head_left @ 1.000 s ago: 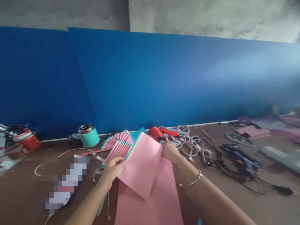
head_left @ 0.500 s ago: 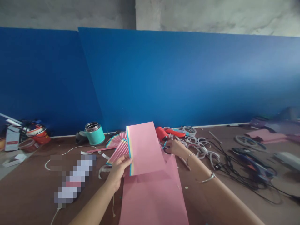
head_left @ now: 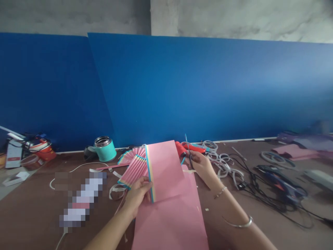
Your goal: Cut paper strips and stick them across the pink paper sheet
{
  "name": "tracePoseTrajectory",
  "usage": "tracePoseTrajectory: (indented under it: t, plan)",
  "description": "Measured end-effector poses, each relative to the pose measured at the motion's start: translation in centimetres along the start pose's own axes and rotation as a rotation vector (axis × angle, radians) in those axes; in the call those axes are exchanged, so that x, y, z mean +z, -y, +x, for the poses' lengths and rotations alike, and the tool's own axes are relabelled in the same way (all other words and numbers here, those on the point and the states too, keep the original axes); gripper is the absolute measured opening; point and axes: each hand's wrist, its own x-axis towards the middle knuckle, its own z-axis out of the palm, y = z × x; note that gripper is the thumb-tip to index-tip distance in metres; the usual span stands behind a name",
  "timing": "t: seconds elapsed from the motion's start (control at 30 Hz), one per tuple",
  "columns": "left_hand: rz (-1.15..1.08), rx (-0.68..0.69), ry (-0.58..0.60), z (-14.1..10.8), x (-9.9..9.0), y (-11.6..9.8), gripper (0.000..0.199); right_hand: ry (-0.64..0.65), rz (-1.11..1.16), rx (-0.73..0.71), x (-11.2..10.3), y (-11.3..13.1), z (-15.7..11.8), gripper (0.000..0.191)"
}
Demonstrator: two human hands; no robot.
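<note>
My left hand (head_left: 136,196) pinches the striped left edge of a pink paper sheet (head_left: 168,170), thumb on top. Blue and yellow bands run down that edge. To the right of the sheet, my right hand (head_left: 204,168) is closed on dark-handled scissors (head_left: 190,156), their blades pointing up and apart from the paper. Beneath the raised sheet lies a longer pink sheet (head_left: 170,227) on the table. Folded pink paper fans (head_left: 133,171) with the same coloured edging rest behind my left hand.
A turquoise cup (head_left: 106,151) and a blurred-out power strip (head_left: 83,199) are on the left. Curled white strips (head_left: 225,159), a red object (head_left: 180,148) and black cables (head_left: 260,194) lie to the right. A blue partition (head_left: 195,90) stands behind the brown table (head_left: 229,229).
The held sheet has shifted slightly right and down with my left hand. My right hand has moved right and down, and the scissors' blades now show upright.
</note>
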Motion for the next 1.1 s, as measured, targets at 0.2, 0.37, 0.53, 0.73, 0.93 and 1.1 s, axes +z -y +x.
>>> tracePoseTrajectory:
  t: [0.2, 0.37, 0.53, 0.73, 0.93, 1.1]
  plan:
    - [0.141, 0.118, 0.011, 0.5, -0.7, 0.3, 0.023, -0.068, -0.241, -0.13, 2.1, 1.4, -0.9, 0.037]
    - [0.267, 0.26, 0.09, 1.2, -2.3, -1.7, 0.022, -0.125, -0.362, -0.212, 1.4, 4.3, 0.9, 0.041]
    - [0.309, 0.233, 0.185, 1.3, -3.2, -4.0, 0.022, 0.277, -0.116, -0.006, 1.6, 3.8, 2.1, 0.037]
    - [0.387, 0.247, 0.064, 1.8, -4.3, -4.3, 0.029, 0.385, 0.275, 0.185, 1.0, 1.5, 0.5, 0.031]
    - [-0.053, 0.068, 0.004, 1.8, -4.2, -3.5, 0.053, 0.11, 0.635, 0.292, 1.5, -1.1, -1.3, 0.033]
    - [-0.373, 0.074, 0.043, 1.6, -3.2, -2.2, 0.051, 0.002, 0.823, 0.374, 2.4, -2.0, -2.2, 0.028]
